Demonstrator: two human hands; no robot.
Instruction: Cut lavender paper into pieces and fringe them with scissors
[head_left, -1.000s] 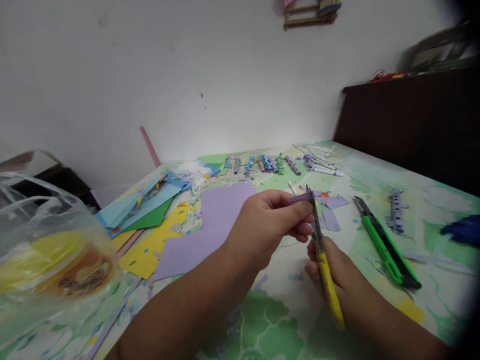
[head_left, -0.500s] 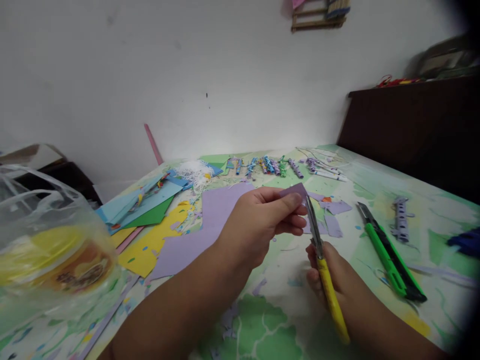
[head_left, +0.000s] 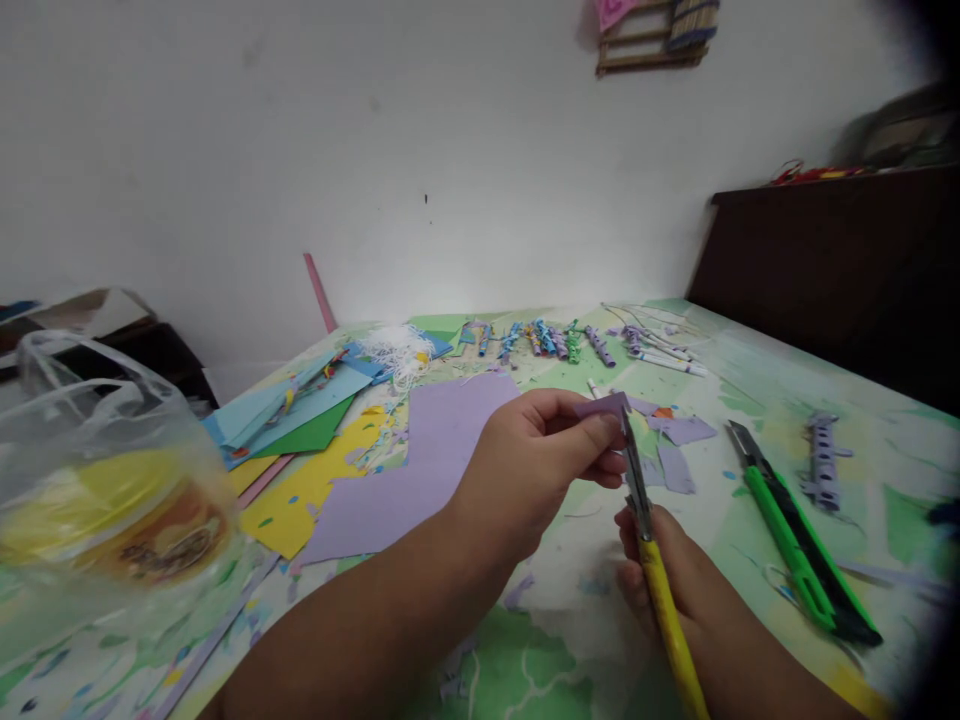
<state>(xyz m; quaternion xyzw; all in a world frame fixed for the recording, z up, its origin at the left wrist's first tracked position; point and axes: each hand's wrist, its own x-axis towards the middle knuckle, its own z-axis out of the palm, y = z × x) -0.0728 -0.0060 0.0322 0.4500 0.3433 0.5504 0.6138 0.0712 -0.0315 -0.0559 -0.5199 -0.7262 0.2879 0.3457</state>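
My left hand (head_left: 551,445) pinches a small piece of purple paper (head_left: 602,404) between thumb and fingers, above the middle of the table. Yellow-handled scissors (head_left: 651,570) are in my right hand (head_left: 660,565), their blades pointing up and away from me. The blade tips meet the right edge of the purple piece, close to my left fingertips. Beneath and left of my left hand lies a larger purple sheet (head_left: 442,440). Purple scraps (head_left: 677,465) lie just beyond the blades.
A green box cutter (head_left: 799,545) and a purple paper roll (head_left: 823,460) lie on the right. Several decorated rolls (head_left: 546,340) line the back, beside white string (head_left: 397,350). Coloured sheets (head_left: 300,400) and a plastic bag (head_left: 112,500) holding a yellow-lidded tub occupy the left.
The view has tilted slightly, so everything sits a little lower and further right. The purple piece looks more edge-on, its right corner bent down at the blades. Both hands keep their holds.
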